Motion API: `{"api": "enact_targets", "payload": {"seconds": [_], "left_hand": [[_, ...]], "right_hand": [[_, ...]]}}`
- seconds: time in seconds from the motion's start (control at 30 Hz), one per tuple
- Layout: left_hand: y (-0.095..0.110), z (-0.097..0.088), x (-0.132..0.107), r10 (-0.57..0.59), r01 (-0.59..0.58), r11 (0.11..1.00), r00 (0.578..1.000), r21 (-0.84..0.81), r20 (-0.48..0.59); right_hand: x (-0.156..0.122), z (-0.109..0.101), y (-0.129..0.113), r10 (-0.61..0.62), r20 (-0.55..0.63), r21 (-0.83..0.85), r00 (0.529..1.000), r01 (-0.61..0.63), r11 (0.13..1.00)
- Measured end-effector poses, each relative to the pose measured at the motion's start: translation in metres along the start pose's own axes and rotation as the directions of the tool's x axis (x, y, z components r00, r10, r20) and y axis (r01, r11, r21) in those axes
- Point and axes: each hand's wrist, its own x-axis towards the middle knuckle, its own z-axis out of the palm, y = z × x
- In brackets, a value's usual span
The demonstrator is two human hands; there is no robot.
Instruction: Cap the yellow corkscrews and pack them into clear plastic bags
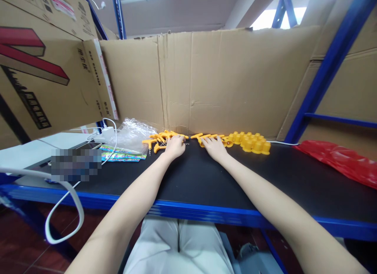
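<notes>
Left hand (pixel 175 146) curls over orange plastic T-pieces (pixel 159 139), grip unclear; right hand (pixel 215 147) lies flat.

Orange T-shaped pieces (pixel 160 139); yellow caps (pixel 253 142); black tabletop (pixel 206 176), blue edge; red bag (pixel 341 160).

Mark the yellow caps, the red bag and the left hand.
yellow caps (pixel 253 143): head view, middle of the cluster.
red bag (pixel 338 161): head view, middle of its wrinkled top.
left hand (pixel 175 146): head view, back of the hand.
</notes>
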Motion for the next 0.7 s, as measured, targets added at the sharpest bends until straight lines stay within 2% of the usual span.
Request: {"api": "enact_targets", "payload": {"seconds": [0.13,0.23,0.3,0.37,0.57,0.7], "left_hand": [[-0.003,0.001,-0.002,-0.122,0.117,0.988,0.991,0.1,0.051],[-0.006,0.004,-0.003,-0.178,0.156,0.979,0.968,0.132,0.179],[-0.008,0.006,-0.004,-0.182,0.153,0.979,0.952,0.132,0.246],[-0.009,0.007,-0.005,-0.179,0.149,0.98,0.947,0.129,0.267],[-0.009,0.007,-0.005,-0.176,0.141,0.979,0.95,0.149,0.256],[-0.014,0.007,-0.005,-0.192,0.158,0.973,0.961,0.171,0.202]], "right_hand": [[-0.003,-0.003,0.001,0.246,0.031,0.023,0.969,-0.247,0.969],[-0.004,-0.001,0.004,0.307,0.068,0.063,0.949,-0.311,0.948],[-0.004,0.002,0.006,0.316,0.074,0.075,0.946,-0.321,0.944],[-0.003,0.005,0.008,0.324,0.069,0.075,0.944,-0.328,0.942],[-0.003,0.006,0.01,0.283,-0.021,0.056,0.959,-0.282,0.958],[-0.002,0.006,0.011,0.202,0.007,0.076,0.979,-0.202,0.976]]}}
